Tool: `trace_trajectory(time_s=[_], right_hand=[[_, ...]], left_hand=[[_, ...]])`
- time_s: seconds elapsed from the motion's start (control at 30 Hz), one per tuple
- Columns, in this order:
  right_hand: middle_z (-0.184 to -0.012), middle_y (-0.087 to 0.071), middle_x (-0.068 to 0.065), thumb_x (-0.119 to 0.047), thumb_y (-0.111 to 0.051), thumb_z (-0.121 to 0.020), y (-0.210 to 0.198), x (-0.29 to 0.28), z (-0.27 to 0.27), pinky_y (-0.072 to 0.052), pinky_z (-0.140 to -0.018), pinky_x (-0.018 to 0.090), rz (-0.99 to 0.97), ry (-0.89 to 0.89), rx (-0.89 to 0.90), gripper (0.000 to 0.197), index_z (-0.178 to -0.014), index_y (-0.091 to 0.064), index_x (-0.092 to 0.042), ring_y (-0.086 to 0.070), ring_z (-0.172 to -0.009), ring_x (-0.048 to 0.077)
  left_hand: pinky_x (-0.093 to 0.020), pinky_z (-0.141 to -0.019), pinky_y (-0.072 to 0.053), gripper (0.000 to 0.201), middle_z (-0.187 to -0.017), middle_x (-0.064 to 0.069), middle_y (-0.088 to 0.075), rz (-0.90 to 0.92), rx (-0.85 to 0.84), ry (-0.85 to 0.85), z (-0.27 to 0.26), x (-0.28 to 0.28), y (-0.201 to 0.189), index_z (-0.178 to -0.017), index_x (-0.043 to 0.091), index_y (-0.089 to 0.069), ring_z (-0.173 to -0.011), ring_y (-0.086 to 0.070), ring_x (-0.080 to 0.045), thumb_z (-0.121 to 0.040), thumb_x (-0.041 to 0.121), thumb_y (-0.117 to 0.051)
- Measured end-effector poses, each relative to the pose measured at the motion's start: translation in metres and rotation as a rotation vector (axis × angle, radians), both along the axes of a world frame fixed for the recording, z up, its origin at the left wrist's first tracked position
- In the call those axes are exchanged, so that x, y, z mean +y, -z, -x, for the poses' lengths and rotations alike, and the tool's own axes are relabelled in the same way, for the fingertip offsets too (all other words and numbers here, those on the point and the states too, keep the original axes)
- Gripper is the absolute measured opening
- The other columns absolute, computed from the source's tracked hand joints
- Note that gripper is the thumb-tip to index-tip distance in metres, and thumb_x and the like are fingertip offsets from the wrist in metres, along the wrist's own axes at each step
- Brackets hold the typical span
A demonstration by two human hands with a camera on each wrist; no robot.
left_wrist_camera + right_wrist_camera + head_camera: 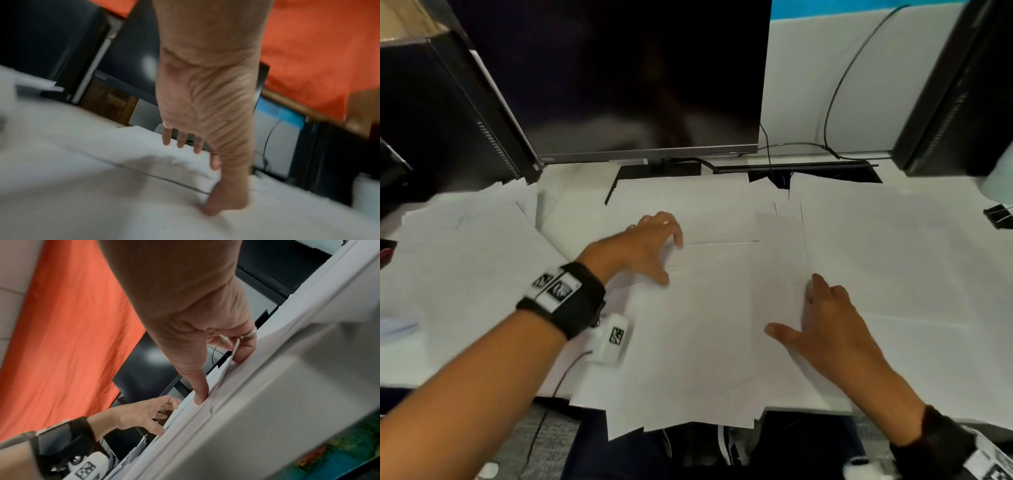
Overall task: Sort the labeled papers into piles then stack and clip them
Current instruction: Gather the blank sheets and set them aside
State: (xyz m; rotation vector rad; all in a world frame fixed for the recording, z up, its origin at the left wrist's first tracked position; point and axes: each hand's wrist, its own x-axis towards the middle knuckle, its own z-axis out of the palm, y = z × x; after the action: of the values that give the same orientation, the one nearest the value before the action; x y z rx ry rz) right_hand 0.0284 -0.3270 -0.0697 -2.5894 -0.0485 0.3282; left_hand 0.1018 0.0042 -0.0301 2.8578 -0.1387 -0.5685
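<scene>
The left hand lies palm down on the loose white papers in the middle of the desk, its fingers spread and only slightly bent; the thumb tip presses on the sheets while the other fingertips reach toward the far edge of the spread. The right hand rests flat on the same papers, nearer the front edge of the desk, with the thumb splayed out to the left and the fingers pointing away. In the right wrist view its fingertips touch the sheet edges, one sheet edge standing up between two fingers, and a ring shows on one finger. Neither hand is closed around anything.

The papers lie overlapping and skewed, and the nearest sheets hang over the front edge of the desk. A further heap of sheets covers the right side of the desk, just beside the right hand, and another one covers the left side. No writing can be made out on any sheet.

A black binder clip sits at the right edge of the desk. A dark monitor stands at the back edge, its foot partly under the far sheets, with cables trailing to its right. Each wrist carries a black strap with printed markers.
</scene>
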Motion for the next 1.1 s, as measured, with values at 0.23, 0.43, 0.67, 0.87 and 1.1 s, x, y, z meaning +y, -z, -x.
trace_trajectory(time_s=[0.23, 0.43, 0.67, 0.87, 1.1], right_hand=[[-0.084, -0.082, 0.004, -0.017, -0.092, -0.08, -0.014, -0.042, -0.027, -0.055, -0.059, 0.032, -0.465, 0.129, 0.098, 0.019, -0.092, -0.08, -0.011, -0.077, -0.074, 0.024], [-0.104, -0.08, 0.016, -0.009, -0.082, -0.088, -0.023, -0.086, -0.042, -0.055, -0.07, 0.034, -0.811, 0.405, -0.011, 0.015, -0.103, -0.078, -0.009, -0.072, -0.085, 0.027], [-0.091, -0.082, 0.011, -0.008, -0.084, -0.085, -0.016, -0.079, -0.031, -0.061, -0.076, 0.037, -0.758, 0.431, 0.064, 0.018, -0.1, -0.075, -0.002, -0.077, -0.079, 0.028], [-0.097, -0.082, 0.001, -0.008, -0.071, -0.097, -0.021, -0.086, -0.031, -0.061, -0.07, 0.027, -1.083, 0.649, -0.078, 0.011, -0.108, -0.072, -0.01, -0.074, -0.094, 0.019], [-0.092, -0.08, 0.003, -0.009, -0.068, -0.1, 0.007, -0.045, -0.02, -0.058, -0.065, 0.027, -0.968, 0.577, -0.038, 0.01, -0.108, -0.071, -0.014, -0.078, -0.077, 0.021]], left_hand=[[-0.044, -0.085, -0.057, 0.082, -0.116, 0.006, -0.055, -0.056, 0.089, 0.09, -0.028, 0.004, -0.013, -0.123, 0.042, -0.038, -0.1, -0.062, -0.025, -0.063, 0.034, -0.094], [-0.029, -0.056, -0.033, 0.06, -0.098, 0.006, -0.055, -0.196, -0.098, 0.232, -0.028, 0.0, -0.005, -0.116, 0.028, -0.038, -0.077, -0.053, -0.018, -0.075, 0.032, -0.081], [-0.032, -0.064, -0.038, 0.069, -0.102, 0.002, -0.058, -0.224, -0.128, 0.26, -0.025, -0.002, -0.001, -0.135, 0.028, -0.038, -0.085, -0.055, -0.022, -0.079, 0.044, -0.076], [-0.031, -0.061, -0.034, 0.038, -0.097, -0.002, -0.059, -0.326, -0.214, 0.244, -0.027, -0.004, -0.004, -0.127, 0.017, -0.049, -0.082, -0.057, -0.027, -0.091, 0.004, -0.055], [-0.032, -0.076, -0.054, 0.039, -0.119, -0.002, -0.065, 0.082, -0.224, -0.116, -0.006, -0.041, -0.05, -0.136, 0.021, -0.056, -0.097, -0.063, -0.021, -0.098, 0.013, -0.063]])
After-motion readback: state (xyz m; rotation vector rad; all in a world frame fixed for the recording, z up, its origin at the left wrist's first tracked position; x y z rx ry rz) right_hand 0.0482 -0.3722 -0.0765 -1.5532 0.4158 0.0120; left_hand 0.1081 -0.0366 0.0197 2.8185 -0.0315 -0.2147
